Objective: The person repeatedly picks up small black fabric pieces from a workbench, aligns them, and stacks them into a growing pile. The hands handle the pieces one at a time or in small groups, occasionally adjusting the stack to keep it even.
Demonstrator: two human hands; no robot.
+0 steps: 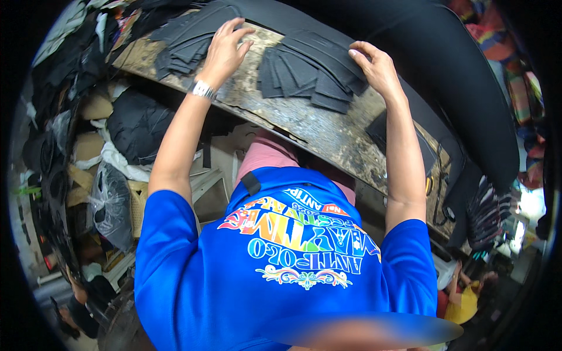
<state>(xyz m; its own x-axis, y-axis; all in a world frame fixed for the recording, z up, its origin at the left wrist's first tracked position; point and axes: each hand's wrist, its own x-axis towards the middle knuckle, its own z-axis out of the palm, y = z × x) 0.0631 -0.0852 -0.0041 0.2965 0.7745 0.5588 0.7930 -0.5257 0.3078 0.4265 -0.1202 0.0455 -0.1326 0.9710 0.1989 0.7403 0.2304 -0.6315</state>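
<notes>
Dark grey cut fabric pieces lie fanned out and overlapping on a worn wooden table. More such dark pieces are spread on the left. Between the two groups is my left hand, its fingers apart and nothing in them; a silver watch is on that wrist. My right hand is at the right end of the middle group, thumb and fingers loosely curved with no piece seen between them. Whether its fingertips touch the fabric I cannot tell.
A large black fabric roll stretches along the table's far side. Another dark piece and yellow-handled scissors lie by my right forearm. Bags of dark material stand at left. Other people are at the lower edges.
</notes>
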